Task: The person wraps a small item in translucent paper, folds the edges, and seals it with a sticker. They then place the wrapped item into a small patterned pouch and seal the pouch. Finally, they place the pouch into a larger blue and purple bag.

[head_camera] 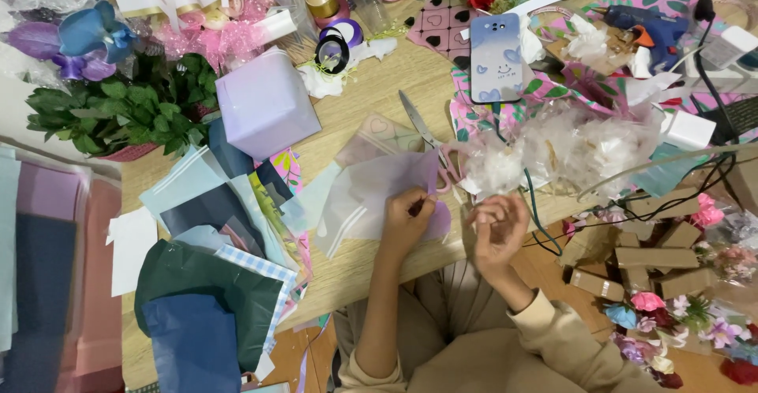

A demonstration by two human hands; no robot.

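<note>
From my remote seat I see 2 hands low in the view, at the near edge of the tabletop (379,85). The left hand (407,221) pinches the near edge of a pale lilac sheet of paper (379,192), fingers closed on it — the sheet lies flat on the wood, partly over a clear plastic sleeve (371,136). The right hand (497,231) hovers just beside it, fingers curled loosely; I cannot tell whether it grips anything, though a thin strand seems to run near it.

Left of the hands lies a fan of colored paper sheets (213,282) — dark green, navy, checked blue. Just beyond the lilac sheet rest scissors (426,136) with pink handles, and to their right a heap of white crinkled wrap (568,152). Farther back stand a lavender box (264,105) and a phone in a blue case (496,58). At the far left sit green leaves (118,109) with a blue flower (95,34).
</note>
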